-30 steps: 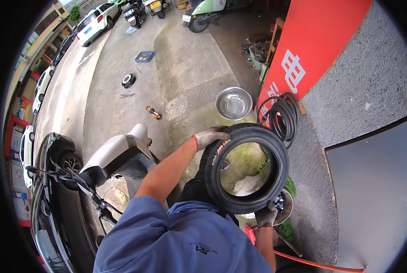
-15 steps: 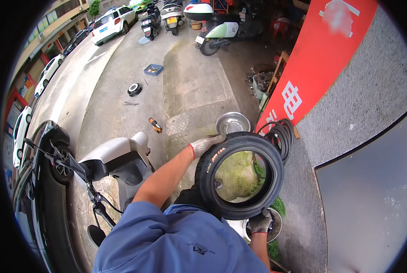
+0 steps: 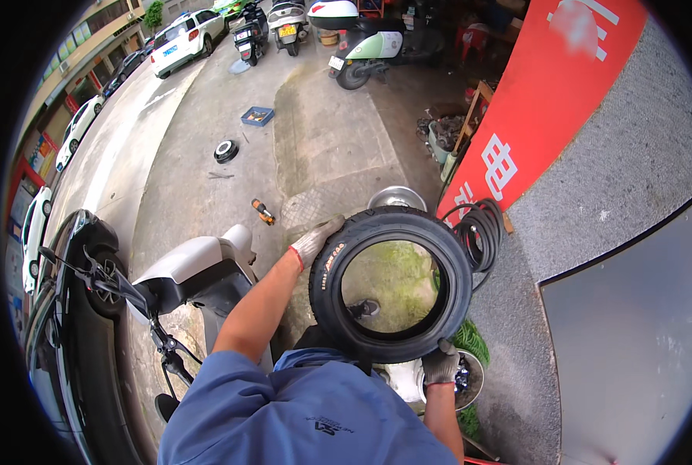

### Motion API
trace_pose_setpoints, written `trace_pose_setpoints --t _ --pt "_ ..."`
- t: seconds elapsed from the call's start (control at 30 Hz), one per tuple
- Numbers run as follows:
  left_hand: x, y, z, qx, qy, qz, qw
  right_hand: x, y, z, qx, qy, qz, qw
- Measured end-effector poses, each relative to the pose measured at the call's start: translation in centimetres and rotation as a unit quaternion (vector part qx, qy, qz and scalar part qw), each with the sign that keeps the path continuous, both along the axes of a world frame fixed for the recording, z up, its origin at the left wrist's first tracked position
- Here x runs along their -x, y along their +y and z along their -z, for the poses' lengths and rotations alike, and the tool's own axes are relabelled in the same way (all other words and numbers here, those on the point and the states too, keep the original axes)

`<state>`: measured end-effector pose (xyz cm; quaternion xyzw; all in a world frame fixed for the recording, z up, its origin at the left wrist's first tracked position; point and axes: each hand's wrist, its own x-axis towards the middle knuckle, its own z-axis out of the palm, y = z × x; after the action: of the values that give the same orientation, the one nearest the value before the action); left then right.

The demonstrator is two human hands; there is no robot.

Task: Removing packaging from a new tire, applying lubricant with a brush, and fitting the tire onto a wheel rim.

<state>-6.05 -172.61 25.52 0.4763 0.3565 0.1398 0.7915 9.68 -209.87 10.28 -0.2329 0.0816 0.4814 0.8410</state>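
Observation:
A black rubber tyre (image 3: 454, 291) with orange lettering on its sidewall is held up in front of my waist. Its centre is open, and through it show the mossy ground and a shoe (image 3: 364, 308). My left hand (image 3: 317, 239), in a pale knitted glove with a red cuff, grips the tread at the upper left. At the lower right edge, my right hand (image 3: 440, 363), in a greyish glove, holds the tyre from below, its fingers partly hidden. Beneath that hand stands a round metal bowl (image 3: 476, 380) with dark items in it.
A white scooter (image 3: 195, 260) stands close on my left, beside a black car (image 3: 75, 333). Ahead on the ground lie an orange power tool (image 3: 263, 211), a small wheel (image 3: 226, 151) and a blue tray (image 3: 257, 116). A metal basin (image 3: 397, 197) and coiled black hose (image 3: 481, 240) sit beyond the tyre.
The tyre has shifted left and slightly up, with both hands still on it. It now covers more of the basin, and the shoe shows more clearly through its opening.

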Motion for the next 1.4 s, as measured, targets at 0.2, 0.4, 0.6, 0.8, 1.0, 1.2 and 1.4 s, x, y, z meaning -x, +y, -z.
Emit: trace_pose_setpoints --t 0.2,0.4,0.6,0.8,1.0,1.2,1.4 --pt "0.8 3.7 1.8 0.023 0.007 -0.058 0.998 -0.8 3.5 -1.4 0.003 -0.031 -0.003 1.0" --pt "1.0 11.2 5.4 -0.009 0.022 -0.06 0.998 -2.4 11.4 -2.5 0.096 -0.057 -0.017 0.994" --pt "0.5 21.4 9.2 -0.004 0.102 0.031 0.994 -7.3 23.8 -1.5 0.291 -0.172 -0.049 0.94" --pt "-0.7 29.8 13.2 0.081 0.122 -0.034 0.989 -12.0 36.8 -1.5 0.395 -0.228 -0.084 0.886" --pt "0.5 35.4 12.1 0.129 0.076 -0.107 0.983 -14.7 46.9 -3.5 0.349 -0.28 -0.118 0.886" --pt "-1.1 41.1 8.3 0.095 0.057 -0.158 0.981 -19.3 56.6 -2.6 0.343 -0.251 -0.118 0.898" --pt "-6.0 49.9 2.2 0.055 -0.015 -0.148 0.987 -25.0 67.3 -4.6 0.268 -0.214 -0.097 0.934"
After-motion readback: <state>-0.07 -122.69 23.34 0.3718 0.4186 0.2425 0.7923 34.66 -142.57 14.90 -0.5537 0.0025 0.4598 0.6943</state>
